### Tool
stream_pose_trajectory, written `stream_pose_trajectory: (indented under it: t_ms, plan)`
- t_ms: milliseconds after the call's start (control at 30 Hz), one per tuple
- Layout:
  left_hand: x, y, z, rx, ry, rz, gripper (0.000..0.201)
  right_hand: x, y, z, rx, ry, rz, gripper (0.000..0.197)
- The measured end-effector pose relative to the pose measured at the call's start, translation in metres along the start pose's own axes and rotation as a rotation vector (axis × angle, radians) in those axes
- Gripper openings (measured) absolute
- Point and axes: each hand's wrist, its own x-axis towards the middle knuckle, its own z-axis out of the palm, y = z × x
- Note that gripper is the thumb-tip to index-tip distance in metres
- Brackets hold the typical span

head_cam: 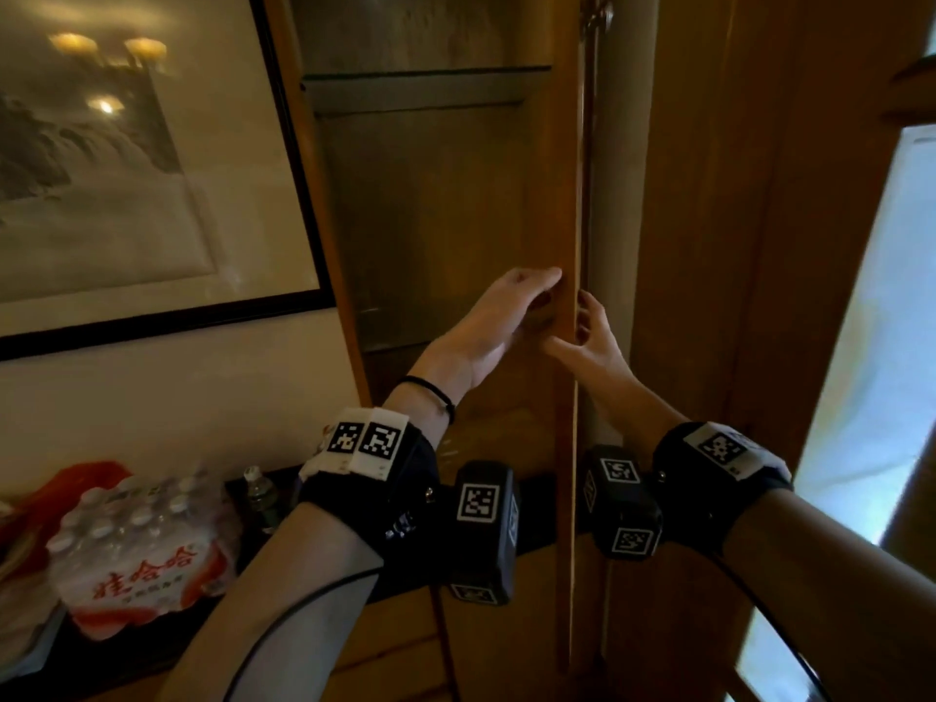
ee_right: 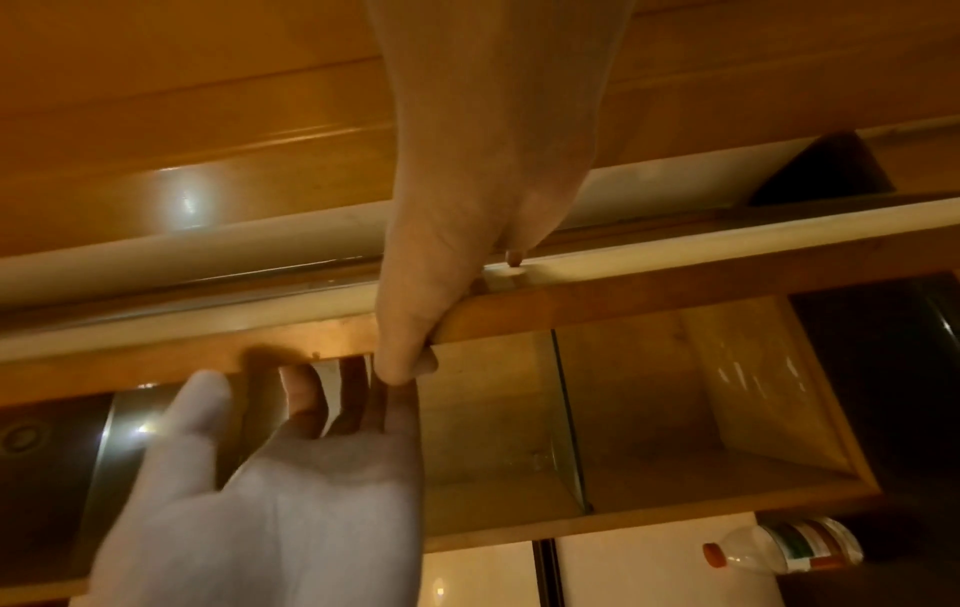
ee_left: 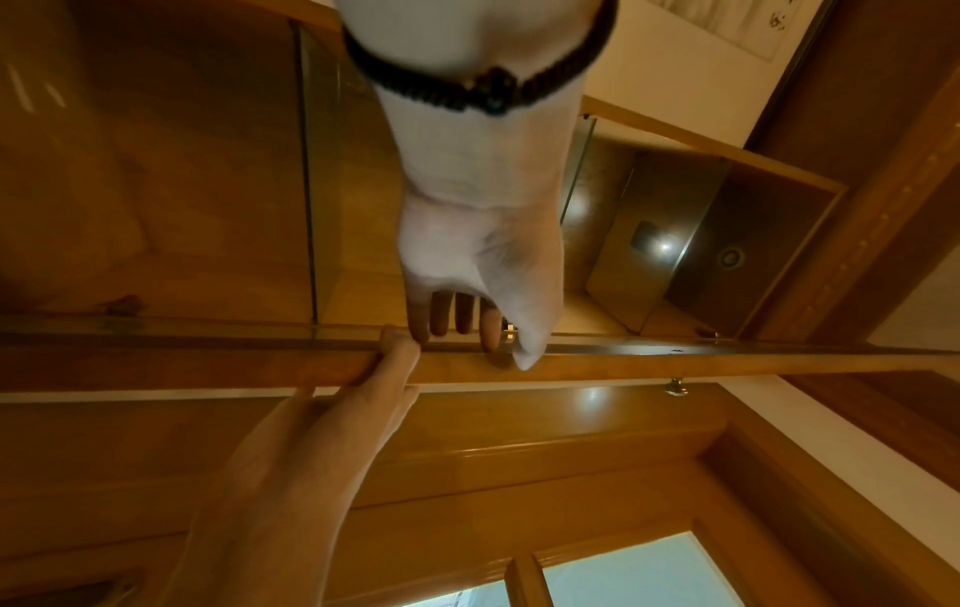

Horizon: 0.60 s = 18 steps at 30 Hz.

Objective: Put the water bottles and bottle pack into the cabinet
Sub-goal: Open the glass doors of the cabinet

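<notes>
Both forearms reach forward and up, side by side, each with a black wrist strap carrying marker-tagged blocks. The left hand (head_cam: 494,324) is raised with its fingers (ee_left: 439,314) extended and held together, thumb (ee_right: 200,400) spread apart, palm turned toward the right. The right hand (head_cam: 590,342) sits just beside it, fingers (ee_left: 397,361) and thumb (ee_right: 403,353) curled in a pinch; the two hands' fingertips nearly touch.

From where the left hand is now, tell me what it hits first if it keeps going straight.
Probably the cabinet door: the left hand points up and forward with its fingers already at the door's inner face. Contact looks near or made; depth is unclear.
</notes>
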Motion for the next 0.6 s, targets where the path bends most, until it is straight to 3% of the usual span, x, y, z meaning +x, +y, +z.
stream_pose_trajectory:
  t_ms: [100, 200, 267, 433, 600]
  plan:
    - [0.005, -0.005, 0.021, -0.047, 0.014, 0.034, 0.044, -0.014, -0.005, -0.019, -0.031, -0.04, -0.041, 0.096]
    - [0.008, -0.011, 0.039, -0.082, 0.011, 0.072, 0.044, -0.026, -0.013, -0.037, -0.073, -0.089, -0.123, 0.069]
    - [0.009, -0.013, 0.049, -0.092, -0.007, 0.083, 0.044, -0.031, -0.016, -0.047, -0.114, -0.078, -0.169, 0.062]
    - [0.014, -0.016, 0.082, -0.093, -0.053, 0.094, 0.046, -0.037, -0.001, -0.074, -0.187, 0.097, -0.156, 0.059]
    - [0.023, -0.024, 0.109, -0.181, -0.134, 0.064, 0.058, -0.041, 0.005, -0.11, -0.288, 0.211, -0.168, 0.034]
